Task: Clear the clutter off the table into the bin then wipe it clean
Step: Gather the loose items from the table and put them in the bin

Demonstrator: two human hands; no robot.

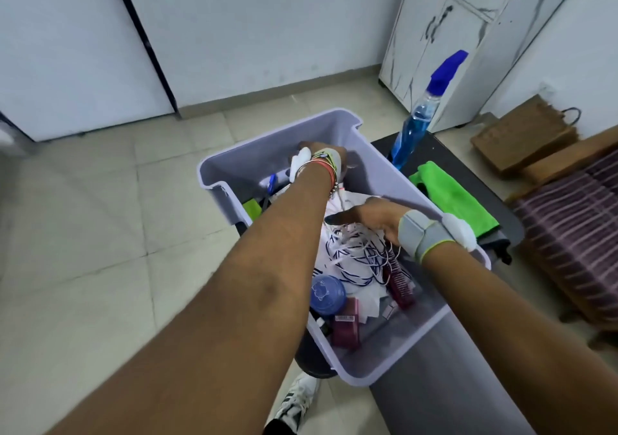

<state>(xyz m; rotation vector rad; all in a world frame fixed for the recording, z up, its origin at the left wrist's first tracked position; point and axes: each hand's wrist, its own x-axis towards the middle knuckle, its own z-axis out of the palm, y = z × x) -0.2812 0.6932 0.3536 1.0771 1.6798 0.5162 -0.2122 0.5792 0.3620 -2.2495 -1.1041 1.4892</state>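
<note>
Where pale tile floor (83, 234) spreads, dark table (468, 174) stands.

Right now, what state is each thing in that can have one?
bin: on the table, partly filled with clutter
spray bottle: upright, blue liquid inside
green cloth: folded, lying flat, unused
left hand: inside the bin, grip hidden
right hand: on the tangled cords
</note>
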